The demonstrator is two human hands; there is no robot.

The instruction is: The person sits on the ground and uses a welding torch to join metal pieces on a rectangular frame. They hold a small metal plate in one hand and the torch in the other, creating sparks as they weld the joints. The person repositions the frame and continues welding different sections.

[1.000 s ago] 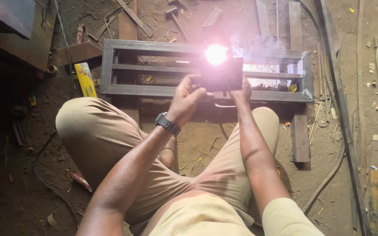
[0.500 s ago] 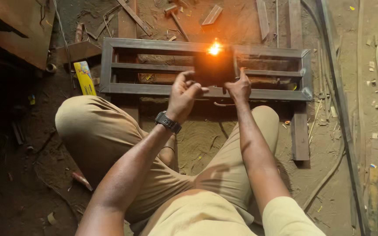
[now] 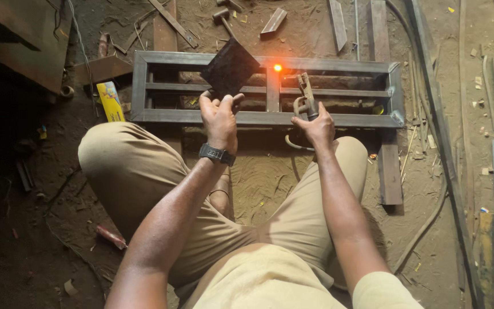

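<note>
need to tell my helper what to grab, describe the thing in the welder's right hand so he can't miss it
Start at the grey steel frame lying on the dirt floor in front of the seated person. At its near rail, the right hand grips a metal electrode holder with a cable looping beneath. Unlike the flat dark shield in the left hand, it is a narrow clamp pointing toward the glowing orange spot.

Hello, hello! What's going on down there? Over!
Left hand grips dark shield. Right hand grips electrode holder. Orange spot glows on metal frame. Nothing blocking.

Khaki shorts, pale short sleeves, black wristwatch (image 3: 217, 154)
</note>
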